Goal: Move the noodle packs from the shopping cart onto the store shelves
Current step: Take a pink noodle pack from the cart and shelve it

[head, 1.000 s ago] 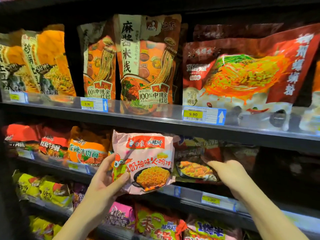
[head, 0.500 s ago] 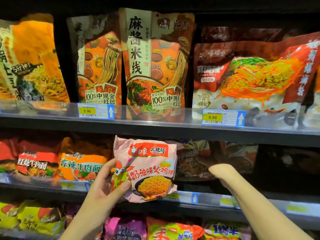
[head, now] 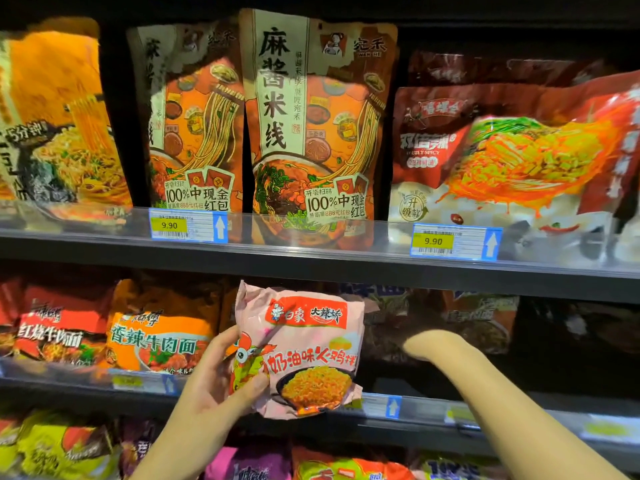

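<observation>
The left hand (head: 221, 379) gripped 1 pink noodle pack (head: 304, 348) at the middle shelf's (head: 433, 405) front edge. The right hand's fingers were hidden inside. Blind shoving could topple packs.

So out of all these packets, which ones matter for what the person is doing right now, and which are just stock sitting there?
In the job:
- pink noodle pack, gripped by the left hand
- right arm, reaching into the middle shelf; its hand is hidden in the dark there

Just stock:
- tall rice-noodle bags on the upper shelf
- orange beef-noodle pack
- price tags
</observation>
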The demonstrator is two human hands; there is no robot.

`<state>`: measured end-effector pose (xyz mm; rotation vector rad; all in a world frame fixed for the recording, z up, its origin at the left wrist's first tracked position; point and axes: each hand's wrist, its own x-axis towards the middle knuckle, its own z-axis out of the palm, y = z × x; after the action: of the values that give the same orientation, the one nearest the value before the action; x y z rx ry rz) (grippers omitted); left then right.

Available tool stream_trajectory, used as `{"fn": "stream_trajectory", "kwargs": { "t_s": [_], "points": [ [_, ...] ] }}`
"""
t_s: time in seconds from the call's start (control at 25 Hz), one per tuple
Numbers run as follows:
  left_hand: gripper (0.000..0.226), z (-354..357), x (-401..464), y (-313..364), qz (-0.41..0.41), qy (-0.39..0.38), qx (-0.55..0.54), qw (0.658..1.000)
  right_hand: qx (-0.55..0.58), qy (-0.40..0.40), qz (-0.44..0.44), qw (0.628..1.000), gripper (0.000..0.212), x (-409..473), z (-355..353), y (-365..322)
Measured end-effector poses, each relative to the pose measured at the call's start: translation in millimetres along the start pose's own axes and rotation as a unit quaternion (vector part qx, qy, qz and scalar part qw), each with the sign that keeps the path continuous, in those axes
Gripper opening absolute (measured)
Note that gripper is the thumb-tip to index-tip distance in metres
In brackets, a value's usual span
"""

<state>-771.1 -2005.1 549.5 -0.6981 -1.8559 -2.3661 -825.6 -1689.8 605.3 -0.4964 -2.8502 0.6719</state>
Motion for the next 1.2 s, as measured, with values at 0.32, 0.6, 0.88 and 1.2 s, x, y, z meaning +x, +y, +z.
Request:
{"fn": "stream_trajectory", "kwargs": {
  "t_s": [0.32,0.6,0.88,1.2],
  "points": [
    [0.087,23,1,-7,-0.018,-0.024,-0.028,0.999,-0.084,-0.034,0.016,0.996,0.053,-62,-34,19],
    [0.089,61,1,-20,-0.036,-0.071,-0.051,0.996,0.054,-0.002,-0.048,0.997,0.084,-122,-57,64],
    [0.058,128,-12,-38,-0.055,-0.126,-0.049,0.989,0.176,0.011,-0.112,0.978,0.069,-175,-69,107],
    [0.059,257,-24,-42,-0.006,-0.127,-0.012,0.992,0.262,0.045,-0.097,0.959,0.042,-174,-121,199]
  ]
}}
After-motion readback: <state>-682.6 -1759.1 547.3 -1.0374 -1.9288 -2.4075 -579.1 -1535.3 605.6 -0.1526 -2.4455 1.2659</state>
